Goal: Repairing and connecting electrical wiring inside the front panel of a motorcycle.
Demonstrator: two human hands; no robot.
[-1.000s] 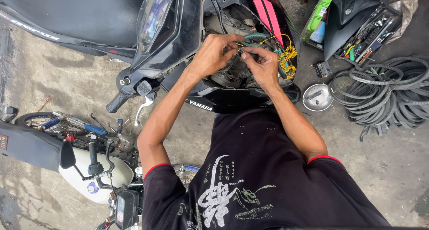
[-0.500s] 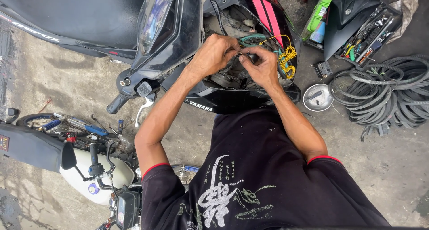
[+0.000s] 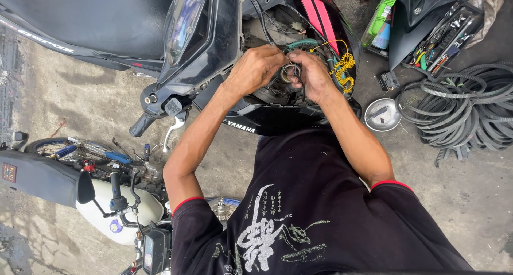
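A black scooter (image 3: 203, 45) with pink stripes stands in front of me, its front panel off and wiring exposed. Both my hands are inside the open front. My left hand (image 3: 255, 67) and my right hand (image 3: 314, 74) pinch a small looped bundle of wire (image 3: 290, 72) between their fingertips. A green cable (image 3: 302, 42) and a coiled yellow wire (image 3: 344, 66) lie just beyond my right hand. Part of the wiring is hidden by my fingers.
The scooter's left handlebar and brake lever (image 3: 160, 114) jut toward me. A white motorcycle (image 3: 101, 200) is parked at lower left. On the concrete to the right are a small metal bowl (image 3: 382, 114), a pile of black drive belts (image 3: 459, 109) and an open tray of tools (image 3: 438, 37).
My hands have stayed in the scooter's front opening. The fingers have shifted slightly on the wire loop.
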